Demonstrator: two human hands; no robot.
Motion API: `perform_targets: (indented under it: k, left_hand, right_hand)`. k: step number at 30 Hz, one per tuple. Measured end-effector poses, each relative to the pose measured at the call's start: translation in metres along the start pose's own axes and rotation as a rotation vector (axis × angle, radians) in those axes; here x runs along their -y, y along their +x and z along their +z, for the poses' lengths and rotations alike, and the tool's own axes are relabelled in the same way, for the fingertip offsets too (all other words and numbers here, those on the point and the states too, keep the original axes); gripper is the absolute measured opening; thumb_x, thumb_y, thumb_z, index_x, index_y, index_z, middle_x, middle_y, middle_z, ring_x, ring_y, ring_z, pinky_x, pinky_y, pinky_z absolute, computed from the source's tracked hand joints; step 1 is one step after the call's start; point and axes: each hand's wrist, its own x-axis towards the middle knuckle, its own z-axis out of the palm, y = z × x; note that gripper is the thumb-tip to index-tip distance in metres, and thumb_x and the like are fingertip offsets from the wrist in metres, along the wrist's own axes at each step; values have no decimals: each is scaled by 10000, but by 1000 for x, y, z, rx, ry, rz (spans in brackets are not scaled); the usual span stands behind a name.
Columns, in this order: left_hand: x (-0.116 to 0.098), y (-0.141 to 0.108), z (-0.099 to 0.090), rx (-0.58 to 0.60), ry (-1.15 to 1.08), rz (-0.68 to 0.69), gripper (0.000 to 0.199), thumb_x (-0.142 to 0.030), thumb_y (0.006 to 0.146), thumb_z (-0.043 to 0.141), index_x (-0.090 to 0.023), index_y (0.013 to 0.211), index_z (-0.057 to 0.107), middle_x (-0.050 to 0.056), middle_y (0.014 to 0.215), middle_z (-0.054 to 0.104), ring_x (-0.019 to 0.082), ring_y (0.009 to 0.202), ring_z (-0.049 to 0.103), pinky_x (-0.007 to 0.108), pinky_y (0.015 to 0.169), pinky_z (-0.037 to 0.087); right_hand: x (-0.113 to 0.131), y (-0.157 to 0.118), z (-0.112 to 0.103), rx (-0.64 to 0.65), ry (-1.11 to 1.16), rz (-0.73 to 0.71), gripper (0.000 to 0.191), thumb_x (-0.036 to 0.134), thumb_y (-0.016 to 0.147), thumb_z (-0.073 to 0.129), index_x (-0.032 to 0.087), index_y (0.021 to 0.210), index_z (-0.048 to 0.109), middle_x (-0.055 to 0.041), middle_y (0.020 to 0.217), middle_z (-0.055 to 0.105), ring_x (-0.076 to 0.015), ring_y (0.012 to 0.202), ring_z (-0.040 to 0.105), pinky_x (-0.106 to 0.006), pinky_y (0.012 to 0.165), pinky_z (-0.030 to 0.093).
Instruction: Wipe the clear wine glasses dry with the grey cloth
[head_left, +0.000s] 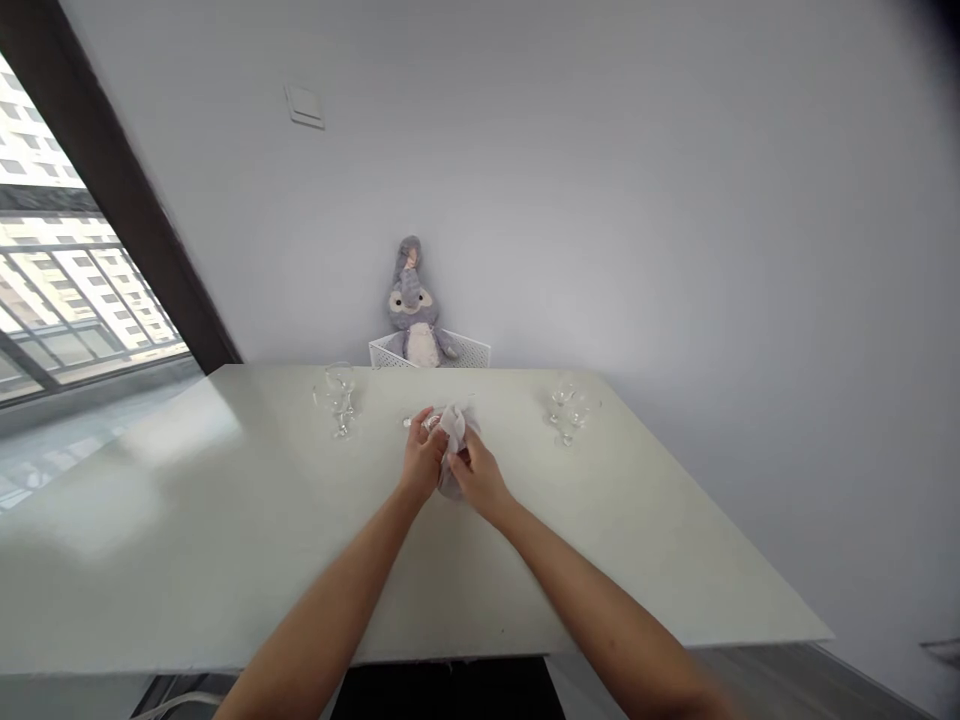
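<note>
Over the middle of the white table, my left hand (422, 462) is closed around a clear glass (433, 422), much of which the fingers and cloth hide. My right hand (478, 475) grips a thin white cloth (453, 424) bunched against the glass. Part of the cloth hangs below, between the two hands. Both hands are close together, nearly touching. Several clear stemmed glasses stand apart from them: one group (343, 403) to the left and another group (566, 408) to the right.
The white table (285, 560) reaches back toward a plain wall. Behind its far edge, a grey plush toy (409, 300) sits in a white perforated basket (471, 350). A window (75, 270) with a dark frame is on the left.
</note>
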Motion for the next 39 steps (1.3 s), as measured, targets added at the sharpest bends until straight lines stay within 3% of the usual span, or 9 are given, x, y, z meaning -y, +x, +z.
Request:
perform_targets:
  k: [3, 6, 9, 16, 24, 29, 32, 37, 39]
  left_hand:
    - [1, -5, -4, 19, 108, -30, 487, -335, 686, 628, -257, 1130, 444, 50, 1061, 550, 111, 695, 577, 226, 567, 467]
    - [3, -8, -7, 101, 216, -92, 531, -332, 650, 655, -253, 1140, 467, 53, 1014, 571, 125, 664, 568, 221, 515, 451]
    - [1, -8, -6, 188, 250, -114, 522, -308, 638, 671, -235, 1128, 507, 53, 984, 585, 147, 757, 568, 239, 613, 462]
    - [-11, -11, -1, 311, 267, -71, 517, -274, 648, 673, -214, 1144, 540, 73, 988, 599, 183, 927, 543, 306, 838, 425]
    - [-10, -3, -13, 196, 416, -174, 368, -387, 724, 571, -173, 1019, 625, 52, 765, 617, 167, 691, 575, 282, 623, 491]
    - [-17, -5, -13, 305, 229, -222, 434, -250, 691, 639, -265, 1117, 558, 77, 1166, 540, 188, 1007, 527, 292, 811, 454]
    - [-18, -7, -10, 354, 228, -141, 537, -222, 662, 669, -272, 1173, 513, 79, 1205, 510, 181, 970, 538, 300, 826, 445]
    - [-14, -3, -15, 297, 409, -158, 463, -410, 770, 513, -216, 1190, 512, 27, 741, 595, 136, 655, 559, 292, 651, 484]
    - [-12, -2, -18, 283, 461, -179, 455, -432, 763, 510, -208, 1157, 545, 34, 741, 594, 145, 675, 559, 283, 644, 484]
  right_hand:
    - [-11, -3, 4, 143, 16, 32, 429, 181, 772, 421, 226, 1198, 408, 7, 738, 608, -130, 633, 555, -261, 638, 426]
    - [-28, -2, 0, 207, 86, 119, 231, 239, 784, 455, 199, 1003, 519, 41, 576, 567, -113, 505, 540, -248, 573, 427]
    - [-39, 0, -8, 203, 263, 224, 207, 358, 747, 542, 180, 853, 543, 29, 570, 586, -120, 498, 564, -247, 537, 444]
    - [-32, 1, -18, 160, 850, 402, 367, 482, 730, 550, 172, 920, 506, -7, 590, 612, -149, 465, 577, -288, 494, 469]
    - [-34, -8, -10, 167, -5, 99, 167, 374, 709, 584, 213, 753, 583, -16, 676, 628, -176, 719, 601, -310, 715, 452]
    - [-36, -2, -15, 116, 554, 371, 320, 474, 734, 529, 174, 846, 542, 8, 544, 581, -146, 482, 571, -281, 520, 467]
    - [-34, -3, -12, 93, 783, 428, 372, 498, 731, 522, 166, 897, 521, 4, 568, 586, -130, 464, 561, -268, 501, 465]
    - [-34, -15, 3, 117, 188, 187, 262, 330, 674, 609, 197, 897, 573, -60, 822, 636, -194, 739, 607, -301, 638, 466]
    - [-36, -15, 3, 71, 52, 155, 171, 285, 654, 619, 201, 801, 589, -60, 809, 637, -210, 812, 592, -304, 684, 456]
